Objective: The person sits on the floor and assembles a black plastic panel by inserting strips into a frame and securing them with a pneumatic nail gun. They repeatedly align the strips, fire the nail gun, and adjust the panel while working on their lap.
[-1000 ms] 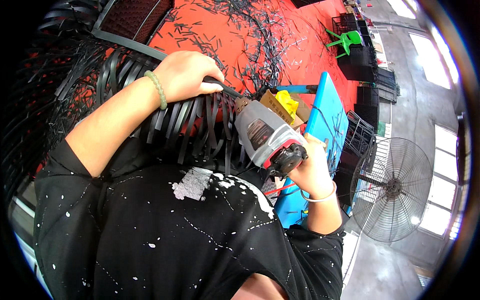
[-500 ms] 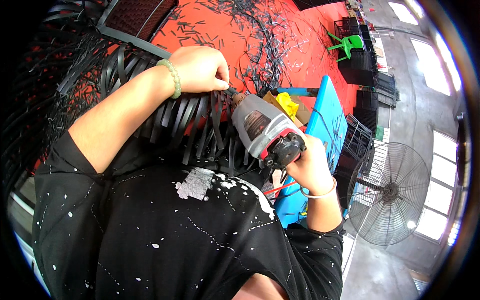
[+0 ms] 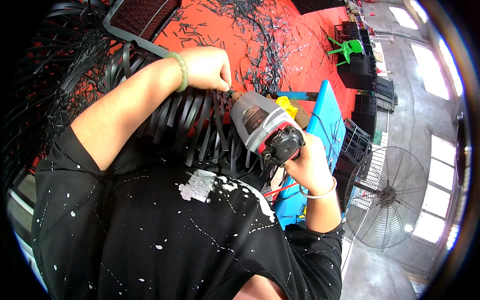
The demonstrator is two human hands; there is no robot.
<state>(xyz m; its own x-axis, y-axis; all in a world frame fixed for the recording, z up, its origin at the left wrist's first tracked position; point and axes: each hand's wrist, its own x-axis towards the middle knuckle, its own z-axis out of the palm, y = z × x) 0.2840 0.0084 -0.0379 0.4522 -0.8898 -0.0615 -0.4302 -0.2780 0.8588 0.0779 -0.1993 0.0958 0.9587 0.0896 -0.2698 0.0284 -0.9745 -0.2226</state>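
My right hand [image 3: 314,167] is wrapped round the handle of a grey and red power drill [image 3: 262,125]. The drill's nose points up and left, and its metal tip meets the fingertips of my left hand [image 3: 207,70]. Thumb and finger of that left hand are pinched together right at the tip; whatever lies between them is too small and hidden to name. Under the left hand runs a dark frame bar [image 3: 137,42], and long flat black strips [image 3: 187,117] hang in a row below the hand toward my body.
Black strip offcuts [image 3: 260,40] litter the red floor [image 3: 305,60]. A blue board [image 3: 322,132] stands close to my right forearm, with a yellow wrapper [image 3: 286,106] beside it. Farther right are a green chair [image 3: 347,50], stacked black frames [image 3: 362,70] and a big fan [image 3: 387,196].
My left hand and wrist have shifted slightly right. The drill has tilted a little, its nose still against the left fingertips; the strips sway slightly.
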